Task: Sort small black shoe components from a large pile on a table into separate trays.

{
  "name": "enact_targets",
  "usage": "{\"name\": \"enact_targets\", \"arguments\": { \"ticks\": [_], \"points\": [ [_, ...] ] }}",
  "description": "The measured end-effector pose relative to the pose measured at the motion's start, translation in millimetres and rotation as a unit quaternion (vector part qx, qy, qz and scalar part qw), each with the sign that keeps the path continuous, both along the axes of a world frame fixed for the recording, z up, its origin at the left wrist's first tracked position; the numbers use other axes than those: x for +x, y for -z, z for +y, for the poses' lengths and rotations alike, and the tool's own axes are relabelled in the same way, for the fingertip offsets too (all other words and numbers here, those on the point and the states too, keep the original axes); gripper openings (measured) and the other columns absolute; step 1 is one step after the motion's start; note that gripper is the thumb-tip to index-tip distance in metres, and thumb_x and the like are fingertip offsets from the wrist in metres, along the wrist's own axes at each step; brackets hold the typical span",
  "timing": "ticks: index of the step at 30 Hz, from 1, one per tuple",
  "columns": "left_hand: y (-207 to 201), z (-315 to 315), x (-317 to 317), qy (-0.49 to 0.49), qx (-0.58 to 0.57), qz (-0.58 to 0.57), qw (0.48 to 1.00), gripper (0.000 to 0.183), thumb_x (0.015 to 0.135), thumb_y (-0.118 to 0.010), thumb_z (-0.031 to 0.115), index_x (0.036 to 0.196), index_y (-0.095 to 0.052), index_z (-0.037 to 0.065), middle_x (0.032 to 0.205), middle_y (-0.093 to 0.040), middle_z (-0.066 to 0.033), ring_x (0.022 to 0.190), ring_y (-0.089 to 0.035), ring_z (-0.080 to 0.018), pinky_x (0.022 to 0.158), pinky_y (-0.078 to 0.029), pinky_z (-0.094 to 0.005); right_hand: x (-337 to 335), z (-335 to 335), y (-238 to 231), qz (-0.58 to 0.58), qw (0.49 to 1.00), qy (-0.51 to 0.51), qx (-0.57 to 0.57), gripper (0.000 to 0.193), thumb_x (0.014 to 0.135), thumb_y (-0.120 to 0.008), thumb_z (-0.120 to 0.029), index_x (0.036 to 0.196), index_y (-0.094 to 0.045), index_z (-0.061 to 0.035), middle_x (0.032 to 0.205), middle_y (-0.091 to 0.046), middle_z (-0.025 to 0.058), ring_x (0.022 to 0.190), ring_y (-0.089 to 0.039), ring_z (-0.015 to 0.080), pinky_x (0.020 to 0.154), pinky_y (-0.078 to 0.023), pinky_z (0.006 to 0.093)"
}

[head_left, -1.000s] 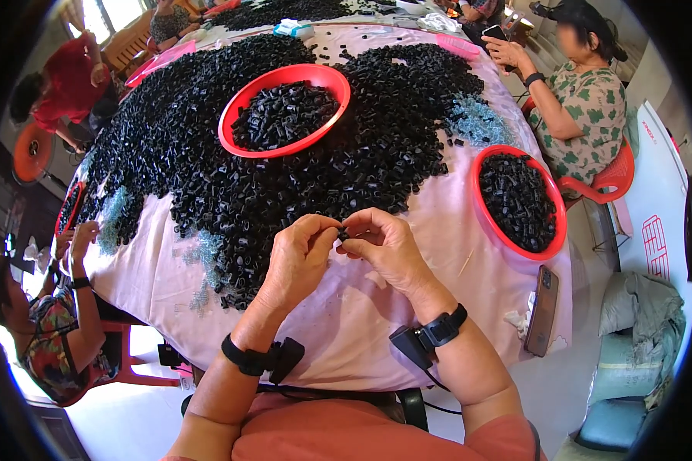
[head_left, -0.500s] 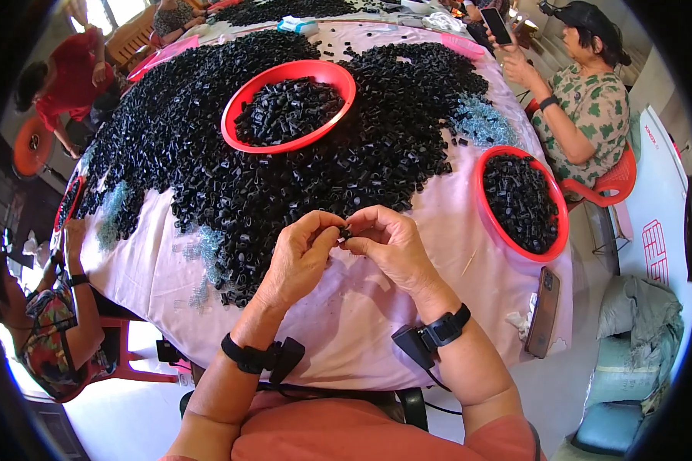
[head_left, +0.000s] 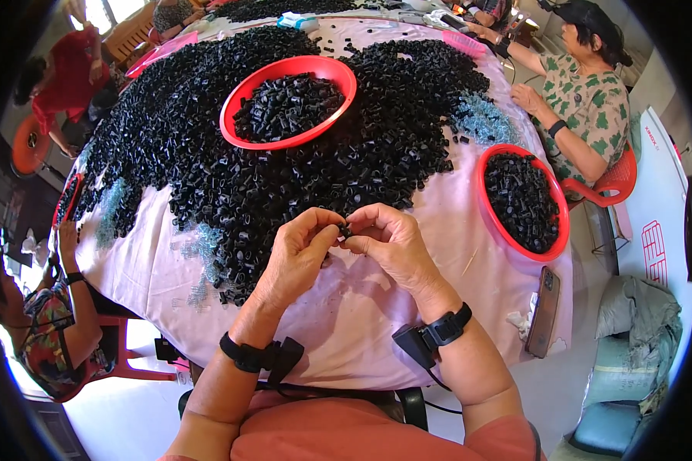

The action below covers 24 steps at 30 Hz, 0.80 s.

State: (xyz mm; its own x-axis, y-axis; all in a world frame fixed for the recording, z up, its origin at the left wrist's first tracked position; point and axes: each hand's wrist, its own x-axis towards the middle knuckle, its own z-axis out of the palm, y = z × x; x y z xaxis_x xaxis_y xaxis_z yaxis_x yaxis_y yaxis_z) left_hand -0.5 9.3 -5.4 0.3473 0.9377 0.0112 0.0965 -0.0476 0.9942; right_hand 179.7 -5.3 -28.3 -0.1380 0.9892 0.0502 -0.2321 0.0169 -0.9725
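Between the fingertips of both hands is a small black plastic part (head_left: 344,231), mostly covered by the fingers. My left hand (head_left: 292,253) pinches it from one side, thumb and forefinger pressed together. My right hand (head_left: 392,244) grips it from the other side with bent fingers. Both hands are over the near edge of a large heap of black plastic parts (head_left: 184,115) on a pink cloth (head_left: 346,338). A red basin (head_left: 269,145) filled with similar parts sits in the heap, beyond my hands.
Another red basin (head_left: 567,219) of black parts stands at the right, with a phone (head_left: 543,311) near it. Clear bluish bits lie in clusters (head_left: 484,119) around the heap. Co-workers sit at the right (head_left: 592,115) and left (head_left: 58,330). Sacks (head_left: 630,338) are stacked at lower right.
My hands keep nearly the same pinch on the black plastic part. The co-worker at right has lowered the raised phone and now reaches an arm toward the table's far side.
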Motion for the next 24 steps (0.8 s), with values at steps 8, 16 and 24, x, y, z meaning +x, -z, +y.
{"name": "enact_targets", "arguments": {
  "ticks": [8, 16, 24],
  "points": [
    [1, 1, -2, 0.006, -0.028, -0.036, 0.999, 0.021, 0.099, -0.052, 0.013, 0.108, -0.064, -0.001, 0.09, -0.067, -0.0013, 0.083, -0.06, -0.0065, 0.071, -0.047, -0.0224, 1, 1, 3, 0.018, 1.0, -0.012, -0.004, 0.023, 0.084, -0.07, 0.008, 0.104, -0.065, -0.0015, 0.095, -0.068, 0.0054, 0.088, -0.071, 0.0138, 0.081, -0.059, 0.027],
    [7, 4, -7, 0.027, -0.116, -0.113, 0.986, 0.022, 0.103, -0.051, 0.02, 0.107, -0.064, 0.003, 0.092, -0.065, 0.0005, 0.085, -0.059, -0.0062, 0.076, -0.045, -0.0218, 0, 1, 4, 0.033, 0.999, -0.014, -0.002, 0.023, 0.084, -0.07, 0.008, 0.104, -0.065, -0.0013, 0.095, -0.067, 0.0048, 0.087, -0.069, 0.0121, 0.082, -0.059, 0.0272],
    [11, 7, -10, 0.049, -0.164, -0.186, 0.967, 0.019, 0.103, -0.055, 0.021, 0.107, -0.063, 0.005, 0.097, -0.066, -0.0006, 0.086, -0.059, -0.0079, 0.081, -0.048, -0.0247, 1, 1, 1, 0.047, 0.999, -0.018, -0.008, 0.021, 0.084, -0.071, 0.007, 0.103, -0.065, -0.0006, 0.095, -0.068, 0.0054, 0.087, -0.069, 0.0123, 0.083, -0.059, 0.028]
  ]
}}
